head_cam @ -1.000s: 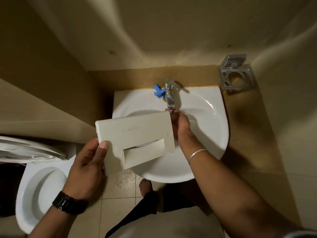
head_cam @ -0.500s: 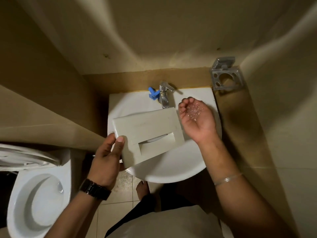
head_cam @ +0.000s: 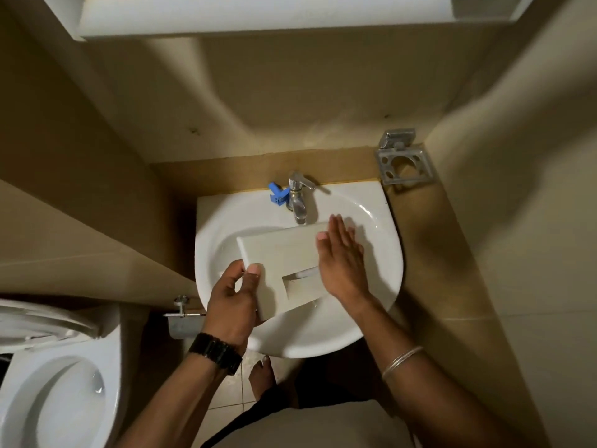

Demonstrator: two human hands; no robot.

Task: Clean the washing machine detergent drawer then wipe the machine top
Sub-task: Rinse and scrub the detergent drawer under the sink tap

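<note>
The white detergent drawer (head_cam: 284, 260) is held over the white sink (head_cam: 381, 286), its front panel with the recessed handle facing up. My left hand (head_cam: 234, 300) grips the drawer's left edge, thumb on the panel. My right hand (head_cam: 340, 258) lies flat, palm down, fingers straight, on the right part of the panel. The drawer's body below the panel is hidden. A chrome tap (head_cam: 298, 198) stands just behind the drawer.
A small blue plastic piece (head_cam: 277, 196) sits left of the tap. A metal holder (head_cam: 403, 164) is fixed to the wall at the right. An open toilet (head_cam: 55, 392) stands at the lower left. A white shelf (head_cam: 258, 14) hangs overhead. Walls close in on both sides.
My right hand, cupped palm up with water beside the tap, has turned over and come down flat onto the drawer's front panel. My left hand keeps its grip on the left edge.
</note>
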